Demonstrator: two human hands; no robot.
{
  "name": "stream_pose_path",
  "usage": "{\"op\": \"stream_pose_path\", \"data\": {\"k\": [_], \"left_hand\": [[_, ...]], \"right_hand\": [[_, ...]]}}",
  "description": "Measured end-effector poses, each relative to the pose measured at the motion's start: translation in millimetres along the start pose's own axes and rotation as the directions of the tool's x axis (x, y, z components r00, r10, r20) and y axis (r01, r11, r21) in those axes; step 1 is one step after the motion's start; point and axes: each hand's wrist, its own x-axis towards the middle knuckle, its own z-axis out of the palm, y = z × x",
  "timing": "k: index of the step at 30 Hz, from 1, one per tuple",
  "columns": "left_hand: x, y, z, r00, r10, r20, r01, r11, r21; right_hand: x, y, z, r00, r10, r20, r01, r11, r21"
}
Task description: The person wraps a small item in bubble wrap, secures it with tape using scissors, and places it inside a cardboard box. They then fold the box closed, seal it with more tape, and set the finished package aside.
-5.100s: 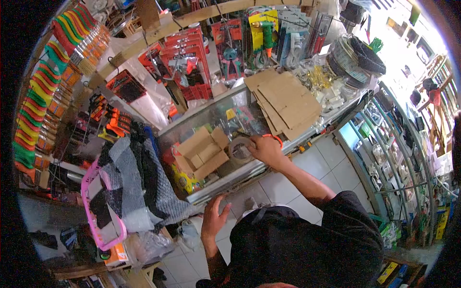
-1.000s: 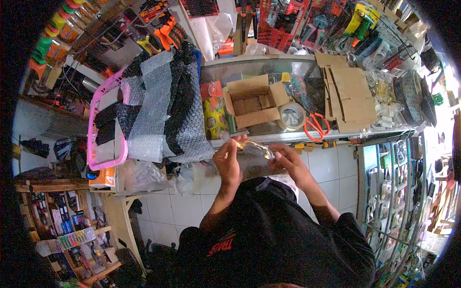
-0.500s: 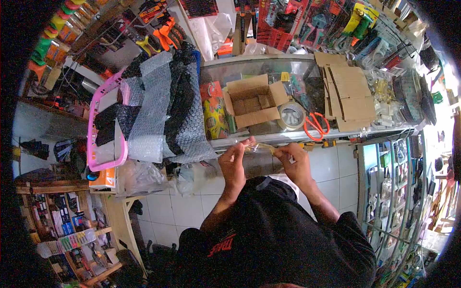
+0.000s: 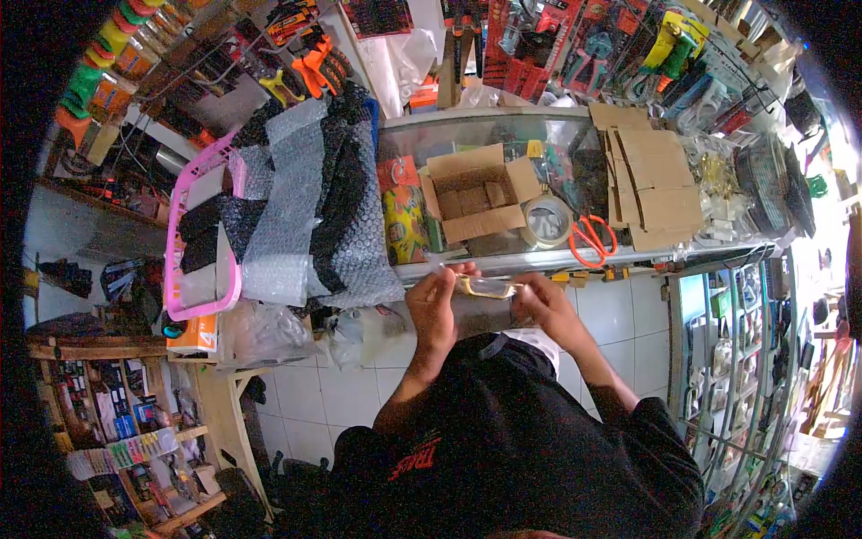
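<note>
Between my hands, in front of the glass counter's near edge, is a small clear, shiny piece with yellowish edges (image 4: 485, 287), perhaps a plastic packet; its exact kind is hard to make out. My left hand (image 4: 435, 305) pinches its left end between thumb and fingers. At the other end, the fingers of my right hand (image 4: 549, 310) are closed on it, slightly blurred. Just beyond them on the counter stands an open cardboard box (image 4: 476, 223) with cardboard inside. Beside the box lie a roll of clear tape (image 4: 548, 221) and orange-handled scissors (image 4: 593, 241).
A pink basket (image 4: 232, 301) with bubble wrap (image 4: 283, 198) draped over it sits at left. Flattened cardboard (image 4: 660, 193) lies on the counter (image 4: 422, 269) at right. Tools hang along the back; a glass display case (image 4: 718, 359) stands at right.
The piece between my hands has turned and shows more of its clear, yellow-edged face. My right hand has shifted slightly and its fingers have curled in.
</note>
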Motion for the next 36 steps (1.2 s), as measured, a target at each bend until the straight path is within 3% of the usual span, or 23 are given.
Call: {"op": "stream_pose_path", "data": {"k": [2,4,7,10,11,12,13,15,16,17,19,20,21,23,27,30,33,34,36], "left_hand": [[1.9,0.9,3.4,0.996,0.031,-0.088,-0.033,0.999,-0.019],[1.6,2.6,5.8,0.994,-0.002,-0.11,-0.005,0.998,-0.063],[0.7,1.0,3.5,0.998,-0.024,-0.054,0.017,0.99,-0.14],[3.2,6.6,0.7,1.0,0.0,0.013,0.002,0.991,-0.137],[4.2,8.9,-0.8,0.999,0.006,0.035,-0.001,0.993,-0.121],[5.7,7.8,-3.8,0.999,0.04,0.036,-0.037,0.995,-0.091],[8.2,4.9,-6.9,0.997,0.067,0.047,-0.064,0.996,-0.064],[12.5,4.2,-9.1,0.993,0.101,0.065,-0.099,0.994,-0.039],[14.7,3.4,-13.7,0.992,0.119,0.05,-0.118,0.993,-0.03],[15.2,10.7,-13.0,0.992,0.12,0.03,-0.12,0.993,0.002],[17.2,19.5,-18.4,0.986,0.167,-0.018,-0.165,0.984,0.061],[18.0,18.3,-26.2,0.976,0.211,-0.046,-0.207,0.975,0.086],[17.7,20.2,-27.0,0.963,0.259,-0.08,-0.249,0.962,0.113],[14.3,24.0,-25.9,0.938,0.306,-0.162,-0.301,0.952,0.057],[8.7,46.7,-13.2,0.903,0.29,-0.317,-0.288,0.956,0.053],[4.0,57.7,-9.6,0.907,0.243,-0.343,-0.243,0.969,0.045],[3.6,54.7,-23.3,0.926,0.294,-0.238,-0.285,0.956,0.072],[3.8,54.3,-28.9,0.932,0.322,-0.166,-0.31,0.946,0.096],[2.7,58.0,-41.5,0.951,0.309,-0.016,-0.303,0.941,0.151]], "right_hand": [[-4.3,-11.4,4.0,0.968,-0.249,0.012,0.243,0.931,-0.274],[-6.6,-23.3,5.8,0.893,-0.44,0.093,0.418,0.738,-0.53],[3.6,-1.0,-0.6,0.806,-0.567,0.168,0.532,0.57,-0.626],[0.5,-1.5,2.5,0.981,-0.175,0.083,0.194,0.858,-0.476],[2.9,-1.0,5.6,0.996,-0.012,0.083,0.031,0.973,-0.229],[7.5,1.0,8.2,0.983,0.147,0.113,-0.152,0.988,0.035],[11.8,4.8,7.7,0.943,0.287,0.17,-0.327,0.898,0.293],[32.8,26.9,2.3,0.863,0.33,0.382,-0.461,0.824,0.329],[36.6,6.1,0.8,0.808,0.365,0.462,-0.552,0.743,0.378],[42.9,10.7,10.2,0.952,0.176,0.249,-0.247,0.923,0.294],[54.5,-7.4,3.7,0.967,0.011,0.256,0.028,0.988,-0.149],[57.8,-16.6,3.2,0.954,-0.061,0.294,0.171,0.915,-0.367],[58.4,-21.0,7.9,0.924,-0.273,0.268,0.378,0.759,-0.53],[59.0,-27.5,20.6,0.704,-0.624,0.339,0.59,0.247,-0.769],[44.4,-56.3,41.6,0.48,-0.75,0.456,0.715,0.033,-0.698],[47.3,-51.2,47.1,0.446,-0.721,0.53,0.759,-0.009,-0.651],[58.5,-39.9,48.3,0.5,-0.74,0.449,0.789,0.176,-0.589],[58.8,-38.9,49.2,0.649,-0.648,0.399,0.745,0.433,-0.508],[53.5,-37.1,49.9,0.862,-0.348,0.369,0.462,0.839,-0.288]]}}
